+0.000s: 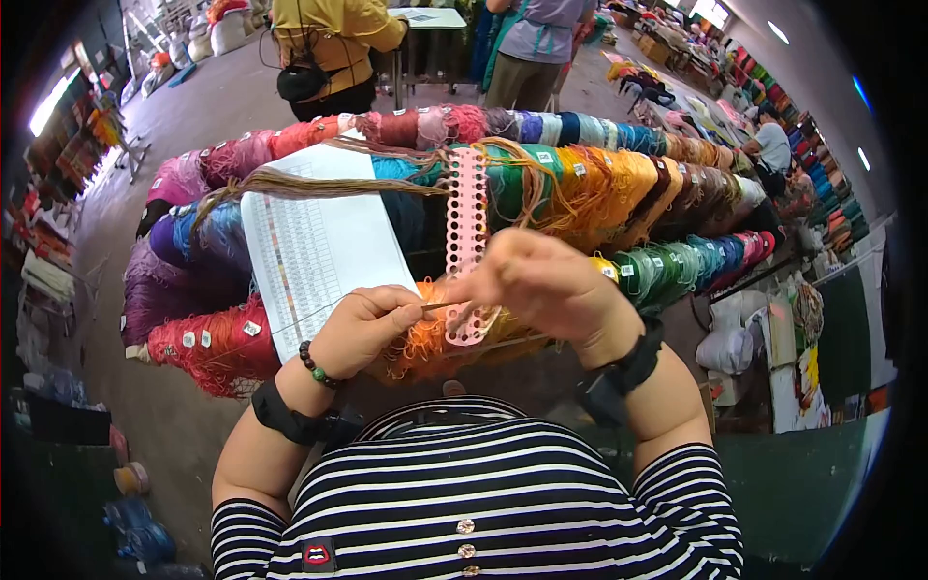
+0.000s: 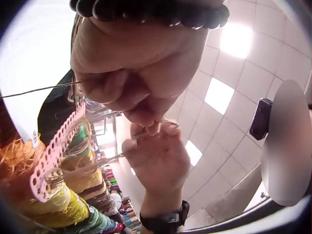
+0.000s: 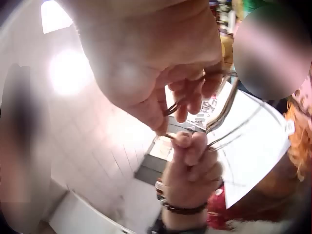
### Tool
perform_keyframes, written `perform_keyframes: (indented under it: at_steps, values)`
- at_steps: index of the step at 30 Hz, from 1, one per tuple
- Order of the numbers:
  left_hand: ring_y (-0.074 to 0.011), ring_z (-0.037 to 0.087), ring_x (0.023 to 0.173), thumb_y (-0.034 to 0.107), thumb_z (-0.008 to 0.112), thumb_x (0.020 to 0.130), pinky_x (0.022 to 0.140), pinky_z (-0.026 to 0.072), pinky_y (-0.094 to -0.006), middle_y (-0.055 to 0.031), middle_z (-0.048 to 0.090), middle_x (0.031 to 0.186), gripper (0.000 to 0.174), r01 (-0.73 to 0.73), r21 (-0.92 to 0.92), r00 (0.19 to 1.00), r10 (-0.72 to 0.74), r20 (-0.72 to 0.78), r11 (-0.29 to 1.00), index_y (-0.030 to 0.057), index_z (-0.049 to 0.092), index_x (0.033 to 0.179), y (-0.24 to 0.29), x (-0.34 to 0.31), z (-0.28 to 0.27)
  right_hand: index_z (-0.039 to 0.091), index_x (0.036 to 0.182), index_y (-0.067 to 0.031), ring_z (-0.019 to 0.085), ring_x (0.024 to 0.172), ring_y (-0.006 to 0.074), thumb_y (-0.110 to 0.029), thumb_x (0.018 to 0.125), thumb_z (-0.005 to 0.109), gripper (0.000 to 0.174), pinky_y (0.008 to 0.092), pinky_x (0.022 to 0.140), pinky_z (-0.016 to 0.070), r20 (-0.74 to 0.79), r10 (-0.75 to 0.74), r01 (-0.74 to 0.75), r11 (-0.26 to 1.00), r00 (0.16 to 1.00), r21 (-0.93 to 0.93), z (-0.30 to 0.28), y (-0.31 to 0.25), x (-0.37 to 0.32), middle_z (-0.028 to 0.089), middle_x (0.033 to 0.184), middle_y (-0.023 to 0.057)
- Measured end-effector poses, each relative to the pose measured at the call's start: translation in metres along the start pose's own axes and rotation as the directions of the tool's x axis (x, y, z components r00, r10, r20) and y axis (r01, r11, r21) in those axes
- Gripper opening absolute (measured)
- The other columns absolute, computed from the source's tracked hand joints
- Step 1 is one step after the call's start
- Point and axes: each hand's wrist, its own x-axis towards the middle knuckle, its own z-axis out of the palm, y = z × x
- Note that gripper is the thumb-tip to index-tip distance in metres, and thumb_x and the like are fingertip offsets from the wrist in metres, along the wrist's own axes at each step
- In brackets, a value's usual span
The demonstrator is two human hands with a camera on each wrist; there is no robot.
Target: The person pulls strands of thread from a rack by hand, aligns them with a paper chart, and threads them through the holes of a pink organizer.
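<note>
Brownish thread runs between the two hands in front of the striped shirt. The left hand (image 1: 372, 324) pinches the thread (image 1: 440, 306) between thumb and finger. Beside it, the right hand (image 1: 551, 280), blurred in the head view, has its thumb and fingers curled round a strand (image 3: 171, 108) in the right wrist view. Behind the hands stands a pink strip with rows of holes (image 1: 467, 208), partly covered by the right hand. A bundle of brown threads (image 1: 338, 186) lies leftward from the strip across a printed sheet (image 1: 338, 246).
Rows of coloured yarn hanks (image 1: 599, 193) with small white tags lie beneath and around the strip and sheet. Two people stand behind the rows, one in a yellow top (image 1: 333, 43). Another person (image 1: 773, 145) sits at the right. More yarn hangs along the right wall.
</note>
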Motion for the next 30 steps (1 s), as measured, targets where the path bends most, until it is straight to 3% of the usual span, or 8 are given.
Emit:
perform_keyframes:
  at_steps: [4,5,7,8,12,14,19,30]
  values:
    - [0.0002,0.038,0.052,0.014,0.054,0.094,0.047,0.0315,-0.0151,-0.0044,0.068,0.097,0.022,0.218,-0.092,0.966,-0.228,-0.123,0.972,0.0027,0.065,0.11,0.014,0.011,-0.003,0.061,0.093,-0.0032,0.058,0.066,0.0113,-0.017,0.089,0.061,0.014,0.0235,0.062,0.0476,-0.584,-0.369,0.046,0.869,0.723,-0.493,-0.041,-0.087,-0.055,0.06,0.07,0.0031]
    - [0.0009,0.035,0.049,0.014,0.054,0.094,0.045,0.029,-0.0149,-0.0051,0.069,0.098,0.023,0.232,-0.129,0.954,-0.251,-0.161,0.964,0.0028,0.064,0.112,0.016,0.016,-0.008,0.066,0.089,-0.0025,0.055,0.066,0.0053,-0.018,0.088,0.063,0.015,0.0186,0.059,0.0431,-0.572,-0.693,-0.116,0.587,0.438,-0.801,-0.054,-0.101,-0.065,0.061,0.071,0.0004]
    - [0.0009,0.032,0.046,0.016,0.054,0.093,0.041,0.0266,-0.0149,-0.0062,0.069,0.099,0.026,0.167,-0.158,0.96,-0.197,-0.198,0.973,0.0026,0.061,0.114,0.02,0.032,-0.019,0.068,0.093,-0.0026,0.054,0.067,0.0037,-0.016,0.088,0.064,0.015,0.0176,0.061,0.0426,-0.234,-0.937,-0.221,0.178,0.261,-0.959,-0.081,-0.119,-0.077,0.063,0.077,-0.0011]
    - [0.0009,0.032,0.045,0.016,0.054,0.093,0.041,0.0263,-0.0146,-0.0068,0.069,0.1,0.026,0.163,-0.174,0.957,-0.198,-0.21,0.971,0.0026,0.06,0.115,0.026,0.042,-0.019,0.069,0.093,-0.0016,0.058,0.069,0.0057,-0.013,0.088,0.063,0.013,0.0197,0.063,0.0452,-0.156,-0.931,-0.318,0.047,0.329,-0.947,-0.086,-0.116,-0.07,0.066,0.077,-0.0007]
    - [-0.0012,0.042,0.055,0.017,0.056,0.091,0.044,0.0293,-0.0158,-0.0039,0.067,0.103,0.024,0.224,-0.137,0.934,-0.252,-0.254,0.965,0.0061,0.06,0.112,0.028,0.093,-0.005,0.072,0.087,-0.0025,0.063,0.069,0.0109,-0.023,0.082,0.068,0.022,0.0289,0.065,0.0493,-0.436,-0.515,-0.268,0.37,0.738,-0.889,-0.077,-0.029,0.004,0.069,0.075,0.0073]
    - [-0.0032,0.048,0.065,0.018,0.058,0.09,0.047,0.0331,-0.0171,-0.0009,0.066,0.102,0.022,0.251,-0.065,0.914,-0.258,-0.314,0.966,0.008,0.06,0.11,0.003,0.118,-0.002,0.071,0.082,-0.0001,0.061,0.062,0.0132,-0.022,0.084,0.064,0.023,0.0306,0.06,0.048,-0.452,-0.403,-0.263,0.443,0.796,-0.857,-0.106,0.019,0.036,0.067,0.068,0.0093]
    - [-0.0059,0.057,0.08,0.015,0.06,0.088,0.056,0.0413,-0.0203,0.0006,0.064,0.097,0.022,0.284,0.047,0.883,-0.242,-0.403,0.958,0.0079,0.054,0.108,-0.026,0.147,0.002,0.066,0.084,0.0015,0.056,0.051,0.0109,-0.018,0.09,0.057,0.022,0.0257,0.048,0.0451,-0.585,-0.086,-0.261,0.836,0.807,-0.483,-0.145,0.055,0.072,0.062,0.063,0.0052]
    - [-0.0048,0.058,0.07,0.004,0.063,0.085,0.051,0.0349,-0.0153,-0.0021,0.066,0.093,0.035,0.107,-0.172,0.944,-0.155,-0.291,0.979,0.0059,0.047,0.116,-0.041,0.162,-0.001,0.064,0.072,-0.0003,0.056,0.047,0.012,-0.017,0.09,0.052,0.028,0.0261,0.046,0.0447,-0.605,-0.024,-0.325,0.826,0.796,-0.46,-0.144,0.038,0.078,0.06,0.058,0.0053]
